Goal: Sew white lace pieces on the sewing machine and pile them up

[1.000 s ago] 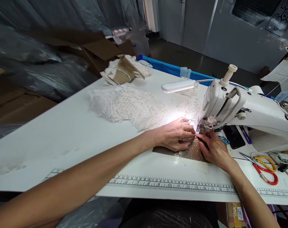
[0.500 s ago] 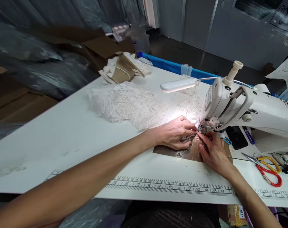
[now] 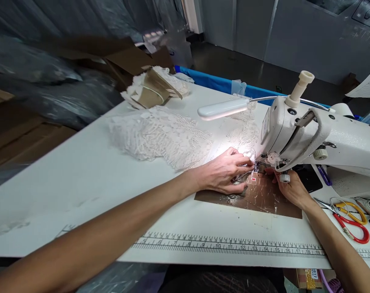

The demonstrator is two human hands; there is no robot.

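Both hands at sewing machine, lace by the needle

Machine [image 3: 282, 122] blocks the right of frame. Most room is at left, between lace [image 3: 160, 134] and the sloping left edge of the table [image 3: 65, 179]. Front edge, with printed ruler [image 3: 218, 244], runs along the bottom; a white strip separates ruler from brown plate [image 3: 273, 201]. Right side is tight: scissors [image 3: 352, 228] near the right forearm, phone [image 3: 314, 179] just behind the right hand. Lamp [image 3: 223, 110] overhangs lace, upper center.

Lace lies bunched mid-frame, with more behind the left hand, up to the needle area.

Left hand [image 3: 224, 171]: palm down, forearm from lower left, fingers bent toward presser foot, thumb apart, lace showing in the gap. Right hand [image 3: 290, 187]: forearm from lower right, fingers curled in under the machine head. Fingertips partly hidden; can't tell if they grip.
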